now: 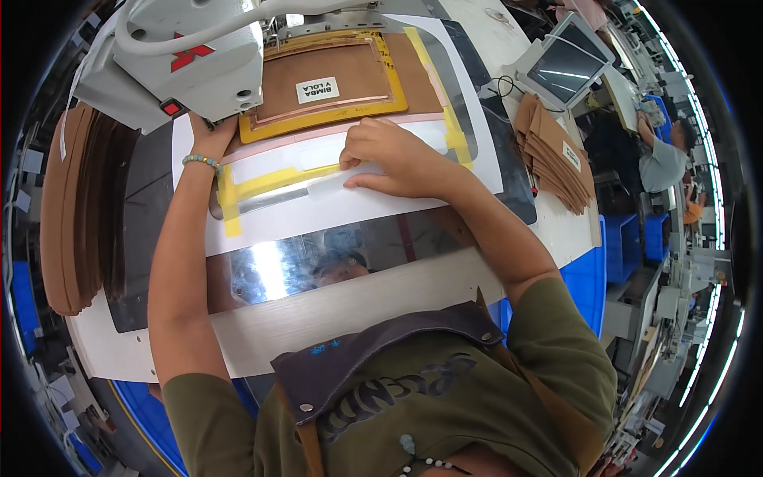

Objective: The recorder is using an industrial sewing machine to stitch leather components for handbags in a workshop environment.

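Observation:
Under the sewing machine head (187,60) lies a brown panel (278,75) with a white label (317,90) on it, inside a yellow frame (401,94). My left hand (213,137) is at the frame's near left corner; the machine head hides its fingers. My right hand (393,161) is curled over the near part of the template, thumb and fingers close together by a translucent strip (338,184). Whatever they pinch is too small to make out. Yellow tape (270,180) runs along the clear template, which rests on a white sheet (318,216).
A stack of brown panels (75,215) stands at the left. More brown pieces (548,151) are fanned out at the right, below a control screen (566,63). A shiny metal plate (334,254) crosses the near table. Blue bins (588,286) and other people (664,159) are farther right.

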Demonstrator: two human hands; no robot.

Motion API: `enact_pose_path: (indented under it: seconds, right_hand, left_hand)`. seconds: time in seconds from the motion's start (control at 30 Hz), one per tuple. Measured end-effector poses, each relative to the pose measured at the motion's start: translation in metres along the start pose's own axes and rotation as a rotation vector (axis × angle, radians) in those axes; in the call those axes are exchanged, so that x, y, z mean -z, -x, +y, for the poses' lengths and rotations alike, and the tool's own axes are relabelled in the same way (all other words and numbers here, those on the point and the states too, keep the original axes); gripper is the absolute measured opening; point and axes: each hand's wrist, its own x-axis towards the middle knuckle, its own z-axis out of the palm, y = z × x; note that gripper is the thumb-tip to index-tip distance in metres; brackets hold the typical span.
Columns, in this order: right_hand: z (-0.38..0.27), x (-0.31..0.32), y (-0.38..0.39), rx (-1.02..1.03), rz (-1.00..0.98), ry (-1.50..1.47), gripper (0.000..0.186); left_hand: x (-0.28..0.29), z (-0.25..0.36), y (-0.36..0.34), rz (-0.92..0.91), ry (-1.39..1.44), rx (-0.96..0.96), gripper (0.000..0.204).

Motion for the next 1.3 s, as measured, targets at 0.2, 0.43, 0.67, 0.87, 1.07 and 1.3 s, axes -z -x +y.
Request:
enact_pose_path:
  seconds: [0.2, 0.43, 0.67, 0.87, 1.07, 1.3]
  right_hand:
    - [-0.001, -0.001, 0.0, 0.022, 0.047, -0.044, 0.019]
    - [-0.003, 0.006, 0.0, -0.229, 0.143, -0.301, 0.012]
    - [-0.006, 0.002, -0.003, -0.309, 0.143, -0.241, 0.011]
    - [-0.002, -0.001, -0.002, -0.312, 0.137, -0.184, 0.017]
    - [0.007, -0.003, 0.0, -0.309, 0.082, -0.2, 0.02]
    - [0.003, -0.002, 0.0, -0.257, 0.095, -0.164, 0.016]
  left_hand:
    - [0.046, 0.043, 0.016, 0.155, -0.478, -0.298, 0.038]
    - [0.173, 0.106, 0.089, 0.407, -0.394, -0.157, 0.023]
    - [0.323, 0.087, 0.309, 0.703, -0.313, 0.114, 0.02]
    - [0.35, 0.038, 0.518, 0.935, -0.371, 0.539, 0.024]
    - [0.322, 0.018, 0.691, 1.03, -0.399, 0.882, 0.028]
    - [0.313, 0.026, 0.81, 0.795, -0.806, 1.392, 0.044]
